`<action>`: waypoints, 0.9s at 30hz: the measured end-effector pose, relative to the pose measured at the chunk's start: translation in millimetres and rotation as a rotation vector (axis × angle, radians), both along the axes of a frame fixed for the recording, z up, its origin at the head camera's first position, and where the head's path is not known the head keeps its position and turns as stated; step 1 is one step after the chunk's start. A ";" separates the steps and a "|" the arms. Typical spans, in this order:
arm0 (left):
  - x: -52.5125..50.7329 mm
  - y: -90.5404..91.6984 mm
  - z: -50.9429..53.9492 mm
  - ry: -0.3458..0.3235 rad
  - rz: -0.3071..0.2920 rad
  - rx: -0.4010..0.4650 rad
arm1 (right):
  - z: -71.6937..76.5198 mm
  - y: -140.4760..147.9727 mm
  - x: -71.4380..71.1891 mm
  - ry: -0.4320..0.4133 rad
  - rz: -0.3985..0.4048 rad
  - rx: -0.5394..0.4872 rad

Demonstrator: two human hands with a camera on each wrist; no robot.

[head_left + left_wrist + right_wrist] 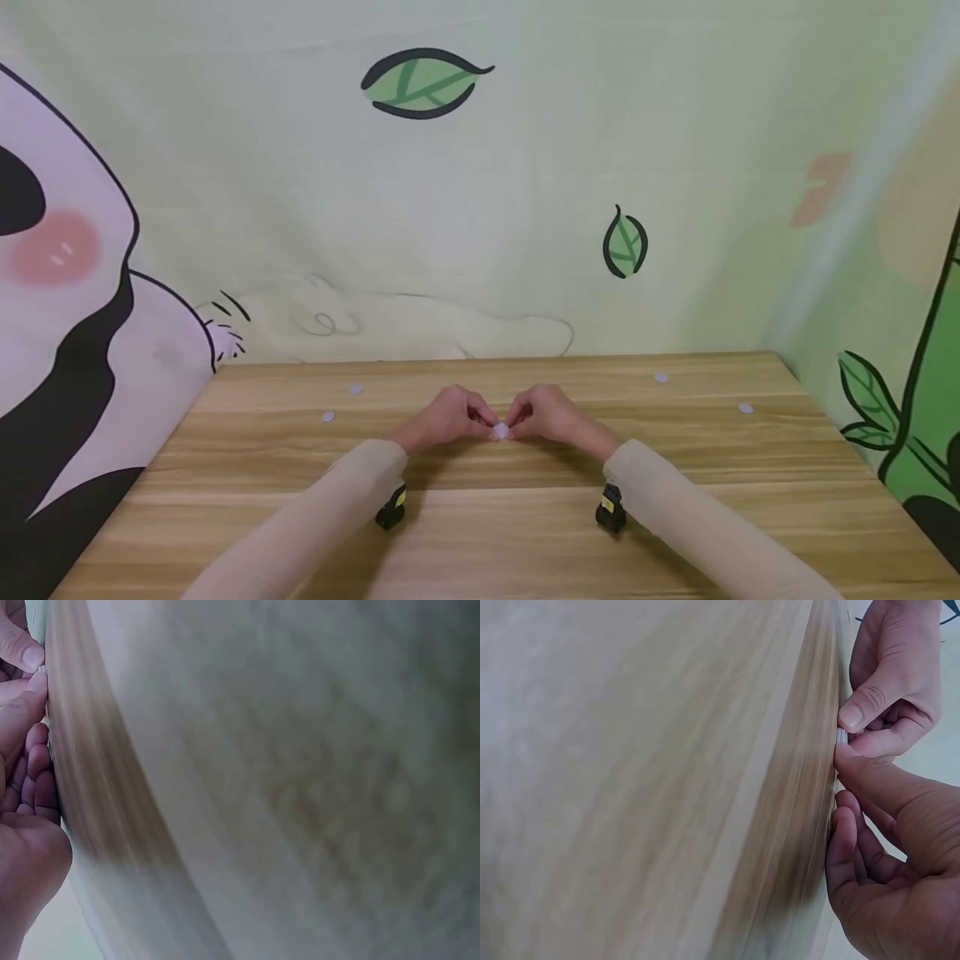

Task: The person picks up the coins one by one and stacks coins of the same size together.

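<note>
Between my two hands, at the middle of the wooden table, is a small round white disc. My left hand pinches its left side with thumb and forefinger. From the opposite side the thumb and forefinger of my right hand grip it too. In the right wrist view the disc shows a pale edge with fine lines, perhaps more than one layer. The left wrist view shows both hands' fingertips meeting, and the disc is mostly hidden there.
Two similar white discs, one farther back and one nearer, lie on the table to the left. Two others, a back disc and an outer disc, lie right. Behind hangs a printed cloth.
</note>
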State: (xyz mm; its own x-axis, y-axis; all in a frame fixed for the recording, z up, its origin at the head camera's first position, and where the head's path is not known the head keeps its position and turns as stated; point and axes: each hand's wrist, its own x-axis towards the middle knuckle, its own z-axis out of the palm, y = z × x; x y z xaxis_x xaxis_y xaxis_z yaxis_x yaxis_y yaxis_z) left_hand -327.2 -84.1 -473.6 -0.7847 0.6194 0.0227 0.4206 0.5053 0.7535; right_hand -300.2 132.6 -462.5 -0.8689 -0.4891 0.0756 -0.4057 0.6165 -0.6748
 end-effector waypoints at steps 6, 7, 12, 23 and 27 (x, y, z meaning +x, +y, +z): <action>0.2 0.2 -2.1 -0.034 -0.003 0.026 | -1.0 1.2 1.2 -0.003 0.033 -0.007; 0.1 0.4 -2.6 -0.032 -0.006 0.022 | -0.8 1.8 1.1 -0.007 0.041 -0.005; 0.3 0.9 -3.4 -0.028 0.004 0.007 | 2.1 11.2 -2.1 -0.007 0.084 0.044; 0.9 0.5 -3.4 -0.018 0.020 0.022 | 7.7 71.4 -12.6 -0.006 0.004 0.076; 1.5 0.7 -2.7 -0.027 0.028 0.015 | 11.2 93.8 -15.1 0.009 -0.018 0.050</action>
State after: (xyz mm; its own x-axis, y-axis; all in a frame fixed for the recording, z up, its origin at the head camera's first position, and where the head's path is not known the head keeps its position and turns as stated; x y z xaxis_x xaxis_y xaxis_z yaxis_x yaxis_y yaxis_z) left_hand -325.7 -83.4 -476.3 -0.8025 0.5966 0.0106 0.3857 0.5050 0.7721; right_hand -315.3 226.4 -451.3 -0.8768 -0.4771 0.0594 -0.4004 0.6561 -0.6396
